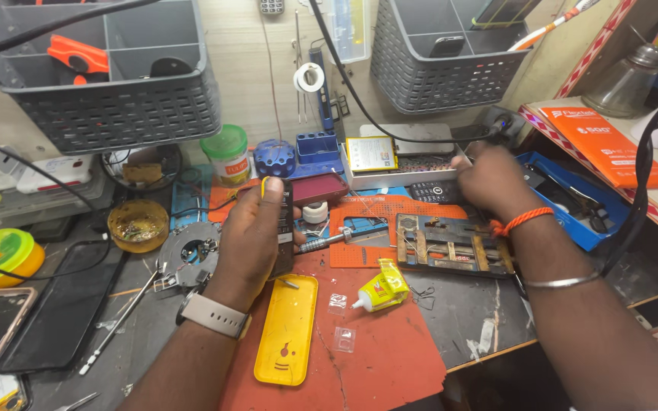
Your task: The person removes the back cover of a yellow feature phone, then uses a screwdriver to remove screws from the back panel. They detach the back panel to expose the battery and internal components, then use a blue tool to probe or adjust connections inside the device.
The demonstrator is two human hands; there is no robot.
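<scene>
Fingers (268, 199) around upright black phone (283, 228)

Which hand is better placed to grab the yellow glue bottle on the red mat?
Probably the right hand. It looks free, reaching toward the back of the bench, while the left hand is gripping a dark phone body. The glue bottle lies between both arms.

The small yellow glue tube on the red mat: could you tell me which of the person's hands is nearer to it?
Left. The left hand holds a dark phone just left of the glue tube; the right hand reaches away behind it.
</scene>
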